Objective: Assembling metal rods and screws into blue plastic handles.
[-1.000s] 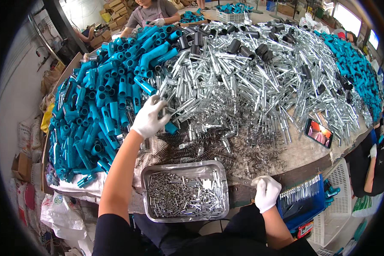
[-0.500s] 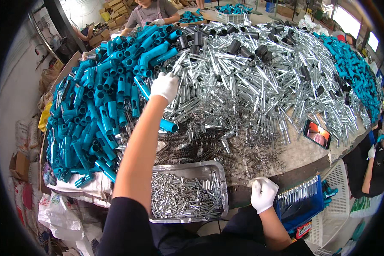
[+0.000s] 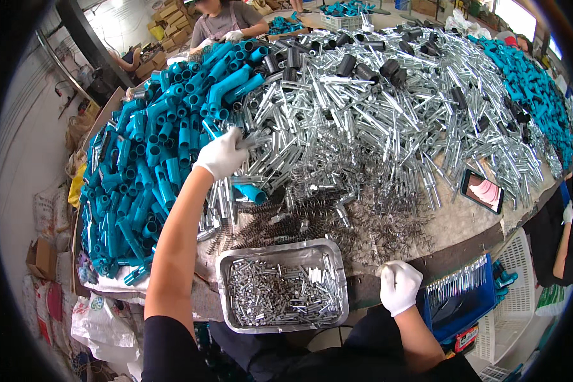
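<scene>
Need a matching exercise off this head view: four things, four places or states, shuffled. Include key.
Things
1. white-gloved left hand
2. white-gloved right hand
3. rectangular silver metal tray
4. dark-edged rectangular phone

Places or states
A. contains many small silver metal pieces
B. right of the thin coiled wire springs, screen lit
C. where the heaped teal tubes meet the long silver metal rods
D. near the table's front edge, left of the blue plastic bin

Pairs: 1-C, 2-D, 3-A, 4-B
</scene>
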Motion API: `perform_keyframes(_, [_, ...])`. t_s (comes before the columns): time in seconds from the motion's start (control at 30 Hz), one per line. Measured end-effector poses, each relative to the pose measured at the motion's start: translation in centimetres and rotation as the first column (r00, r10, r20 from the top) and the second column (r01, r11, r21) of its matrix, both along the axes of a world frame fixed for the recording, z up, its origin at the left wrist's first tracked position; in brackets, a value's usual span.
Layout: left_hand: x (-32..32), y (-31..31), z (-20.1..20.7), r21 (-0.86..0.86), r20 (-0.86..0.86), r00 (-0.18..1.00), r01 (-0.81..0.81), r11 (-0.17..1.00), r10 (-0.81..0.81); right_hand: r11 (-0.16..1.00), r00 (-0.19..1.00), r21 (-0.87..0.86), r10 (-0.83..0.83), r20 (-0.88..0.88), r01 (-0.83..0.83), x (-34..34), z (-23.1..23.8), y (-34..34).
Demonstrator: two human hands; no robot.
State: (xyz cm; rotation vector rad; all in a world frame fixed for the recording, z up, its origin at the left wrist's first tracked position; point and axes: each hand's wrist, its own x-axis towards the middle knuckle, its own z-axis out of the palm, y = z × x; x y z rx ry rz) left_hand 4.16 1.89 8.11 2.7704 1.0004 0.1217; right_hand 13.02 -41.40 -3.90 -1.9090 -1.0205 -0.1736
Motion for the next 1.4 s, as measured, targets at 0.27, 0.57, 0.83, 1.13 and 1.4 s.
perform_keyframes(0.27, [11.0, -3.1, -3.4, -0.021, 0.077, 0.997, -0.009, 1.0, 0.011, 0.999, 1.0, 0.007, -0.031, 0.001, 0.031, -0.2, -0.2, 0.0])
perform_keyframes(0.57, [12.0, -3.9, -3.7, 0.13, -0.247, 0.965, -0.061, 0.99, 0.092, 1.0, 1.0, -0.021, -0.016, -0.016, 0.015, -0.1, -0.6, -0.4])
perform_keyframes(0.83, [1.7, -3.7, -4.2, -0.003, 0.076, 0.989, 0.127, 0.992, -0.126, 0.995, 0.997, 0.098, 0.015, -0.076, -0.007, 0.4, -0.6, -0.5])
perform_keyframes(1.13, [6.0, -1.2, 1.3, 0.002, 0.291, 0.957, 0.014, 1.0, -0.014, 0.999, 0.999, 0.044, 0.001, -0.034, 0.0, 0.0, 0.2, 0.0])
perform_keyframes(1.4, [18.4, -3.0, -1.5, 0.418, 0.13, 0.839, 0.437, 0.797, -0.528, 1.0, 0.999, -0.001, -0.024, -0.025, 0.024, 0.0, 0.0, -0.1])
